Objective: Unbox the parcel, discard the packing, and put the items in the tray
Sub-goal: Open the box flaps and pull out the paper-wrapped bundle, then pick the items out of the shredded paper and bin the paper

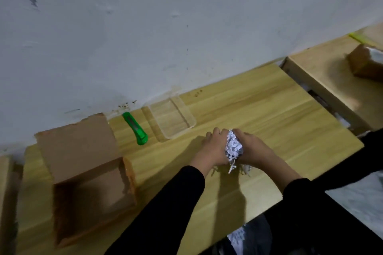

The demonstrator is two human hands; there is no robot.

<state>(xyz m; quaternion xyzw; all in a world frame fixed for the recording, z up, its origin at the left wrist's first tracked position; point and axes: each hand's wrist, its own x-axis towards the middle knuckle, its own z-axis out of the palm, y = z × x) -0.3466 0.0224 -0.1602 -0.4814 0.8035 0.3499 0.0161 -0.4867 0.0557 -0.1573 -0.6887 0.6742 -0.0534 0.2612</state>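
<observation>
A bundle of shredded white paper packing (pixel 233 148) is squeezed between my left hand (pixel 212 148) and my right hand (pixel 253 149) above the middle of the wooden table. A few strips hang down and lie under my hands. The brown cardboard parcel box (pixel 91 190) stands open on the left with its flap raised toward the wall; its inside is dark and I cannot tell what it holds. A clear plastic tray (pixel 186 118) sits near the wall, just beyond my hands, with nothing in it.
A green utility knife (pixel 135 129) lies between the box and the tray. A second table (pixel 323 76) to the right carries another brown box (pixel 364 64). More shredded paper (pixel 238 238) shows below the table's front edge.
</observation>
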